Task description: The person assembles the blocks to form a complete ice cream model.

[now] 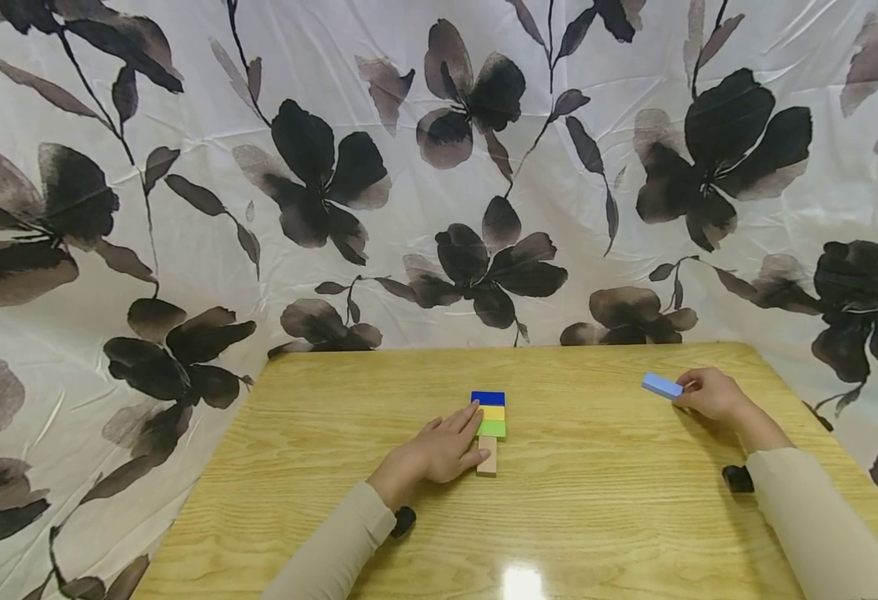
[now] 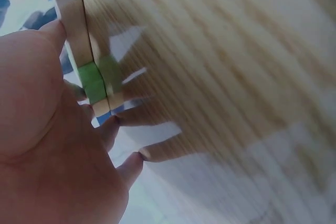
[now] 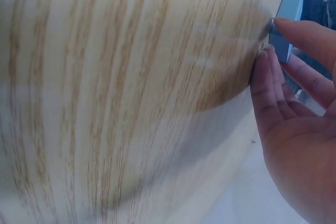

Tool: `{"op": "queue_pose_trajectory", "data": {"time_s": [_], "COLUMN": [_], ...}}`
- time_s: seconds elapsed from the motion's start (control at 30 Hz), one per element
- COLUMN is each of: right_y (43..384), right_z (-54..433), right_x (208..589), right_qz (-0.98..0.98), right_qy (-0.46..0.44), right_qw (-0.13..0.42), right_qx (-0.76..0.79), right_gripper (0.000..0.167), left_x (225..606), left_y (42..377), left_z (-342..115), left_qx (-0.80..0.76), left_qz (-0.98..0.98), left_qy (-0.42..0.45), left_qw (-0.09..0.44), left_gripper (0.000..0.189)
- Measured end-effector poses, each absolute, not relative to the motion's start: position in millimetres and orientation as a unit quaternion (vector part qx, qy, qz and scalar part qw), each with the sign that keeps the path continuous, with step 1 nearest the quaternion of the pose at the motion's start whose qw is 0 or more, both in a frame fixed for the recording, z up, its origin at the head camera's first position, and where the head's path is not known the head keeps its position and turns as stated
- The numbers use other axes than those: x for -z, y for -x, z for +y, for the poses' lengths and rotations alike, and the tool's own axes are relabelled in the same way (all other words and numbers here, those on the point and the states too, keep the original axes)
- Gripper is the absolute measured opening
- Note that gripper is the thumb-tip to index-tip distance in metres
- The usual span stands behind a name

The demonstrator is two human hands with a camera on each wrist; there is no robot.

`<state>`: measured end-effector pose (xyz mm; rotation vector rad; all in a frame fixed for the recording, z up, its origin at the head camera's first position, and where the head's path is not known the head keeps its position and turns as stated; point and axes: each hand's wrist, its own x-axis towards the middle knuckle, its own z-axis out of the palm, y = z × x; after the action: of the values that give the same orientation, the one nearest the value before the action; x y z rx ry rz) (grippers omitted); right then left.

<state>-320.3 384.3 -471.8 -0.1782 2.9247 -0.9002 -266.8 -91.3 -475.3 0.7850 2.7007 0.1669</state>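
Observation:
My left hand (image 1: pixel 442 447) rests with extended fingers along the left side of a line of blocks on the wooden table. Farthest away is a dark blue block (image 1: pixel 489 398), followed by a yellow block (image 1: pixel 494 412) and a green block (image 1: pixel 494 428), all lying crosswise. A plain wood block (image 1: pixel 487 463) lies lengthwise at the near end, and the left thumb touches it. Off to the right, my right hand (image 1: pixel 716 397) pinches one end of a light blue block (image 1: pixel 661 386) between thumb and fingers. In the right wrist view this light blue block (image 3: pixel 290 11) shows close to the table's edge.
The light wooden table (image 1: pixel 574 517) has its far edge against a white cloth (image 1: pixel 378 50) with dark flowers. A black wrist device (image 1: pixel 403 522) shows under the left sleeve and another black device (image 1: pixel 738 478) beside the right sleeve.

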Motion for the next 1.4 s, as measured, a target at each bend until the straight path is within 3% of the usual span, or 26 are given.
{"op": "queue_pose_trajectory", "data": {"time_s": [0.77,1.4], "right_y": [317.2,315.5], "right_z": [382.9,350.8], "right_x": [468.0,457.1], "right_qz": [0.956,0.939], "right_qy": [0.067,0.136], "right_qw": [0.035,0.002], "right_qx": [0.282,0.316], "right_gripper": [0.043,0.029], "left_x": [473.2,471.9], "left_y": [266.3,263.1], "left_z": [-93.1,-92.2], "left_qx": [-0.064,-0.059], "left_qz": [0.947,0.947], "left_qy": [-0.275,-0.278], "left_qw": [0.155,0.151], "left_gripper": [0.076,0.074]}}
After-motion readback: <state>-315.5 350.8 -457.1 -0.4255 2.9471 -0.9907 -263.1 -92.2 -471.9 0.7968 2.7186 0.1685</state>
